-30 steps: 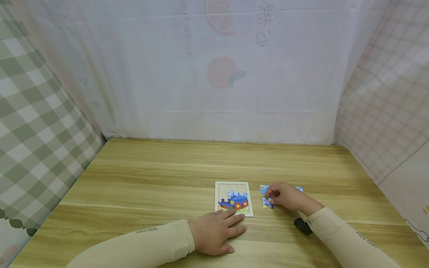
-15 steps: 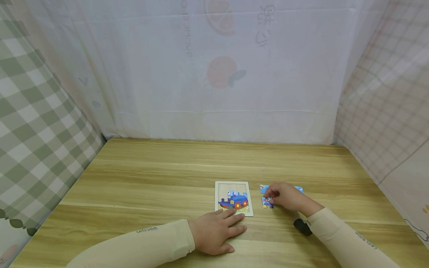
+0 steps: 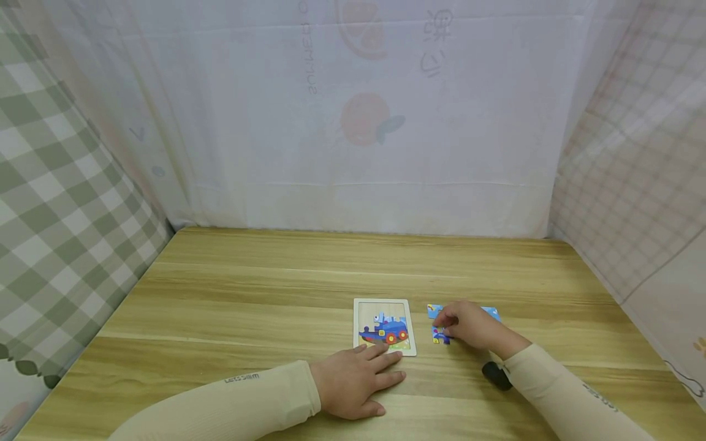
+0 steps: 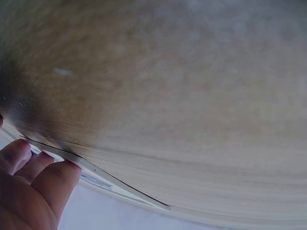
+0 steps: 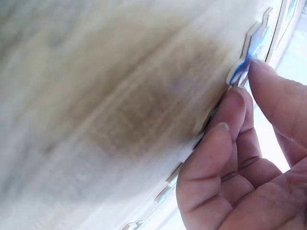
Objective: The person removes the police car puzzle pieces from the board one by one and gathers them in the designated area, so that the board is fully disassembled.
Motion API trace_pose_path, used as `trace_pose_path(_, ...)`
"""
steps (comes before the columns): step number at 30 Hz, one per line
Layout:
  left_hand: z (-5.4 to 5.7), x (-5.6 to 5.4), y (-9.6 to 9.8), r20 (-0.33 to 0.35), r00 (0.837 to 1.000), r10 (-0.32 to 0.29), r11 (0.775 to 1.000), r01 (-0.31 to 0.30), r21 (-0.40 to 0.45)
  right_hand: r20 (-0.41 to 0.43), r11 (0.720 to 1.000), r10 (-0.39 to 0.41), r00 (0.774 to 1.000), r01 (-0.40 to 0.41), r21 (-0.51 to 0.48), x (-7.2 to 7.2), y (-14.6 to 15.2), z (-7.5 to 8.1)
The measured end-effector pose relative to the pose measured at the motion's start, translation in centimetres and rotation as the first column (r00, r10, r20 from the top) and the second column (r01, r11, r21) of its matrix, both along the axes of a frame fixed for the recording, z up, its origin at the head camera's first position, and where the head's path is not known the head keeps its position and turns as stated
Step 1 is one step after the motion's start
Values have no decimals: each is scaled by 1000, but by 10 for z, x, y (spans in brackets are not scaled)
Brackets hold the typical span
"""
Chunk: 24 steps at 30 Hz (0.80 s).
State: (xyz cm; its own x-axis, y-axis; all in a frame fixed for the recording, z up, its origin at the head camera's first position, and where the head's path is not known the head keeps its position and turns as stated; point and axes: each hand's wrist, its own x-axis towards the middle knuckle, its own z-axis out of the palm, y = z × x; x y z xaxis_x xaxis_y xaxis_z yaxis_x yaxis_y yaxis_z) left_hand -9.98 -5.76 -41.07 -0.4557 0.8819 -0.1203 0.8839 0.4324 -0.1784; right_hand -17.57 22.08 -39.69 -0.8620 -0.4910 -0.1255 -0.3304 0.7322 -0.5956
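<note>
A shallow white-rimmed puzzle board (image 3: 380, 307) lies on the table, part-filled with pieces showing a blue vehicle with red and yellow wheels. My left hand (image 3: 358, 381) rests at its near edge, fingers spread and fingertips over the lower rim; the left wrist view shows those fingers (image 4: 57, 184) against the board's edge. To the right of the board, my right hand (image 3: 471, 324) pinches a blue jigsaw piece (image 3: 439, 337) between thumb and fingers. In the right wrist view, the piece (image 5: 255, 43) shows a light wooden edge, with the thumb on its printed face.
More blue jigsaw pieces lie around the right hand, one at its upper left (image 3: 434, 310) and one behind it (image 3: 492, 313). A black rounded object (image 3: 497, 375) sits under the right wrist. Cloth curtains (image 3: 276, 153) stand around the back and sides of the wooden table (image 3: 248, 294).
The jigsaw piece in the right hand has turned slightly, showing more dark blue. The right hand has barely shifted; the left hand and the board stay in place.
</note>
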Motion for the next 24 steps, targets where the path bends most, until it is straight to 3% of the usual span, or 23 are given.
trace_pose_path(14,1,0,0,9,1000,3,1000,-3,-2,-7,1000,17,1000,-17,22,0,-2,2)
trace_pose_path(24,1,1,0,8,1000,3,1000,-3,-8,-19,998,-63,998,63,20,-2,-5,11)
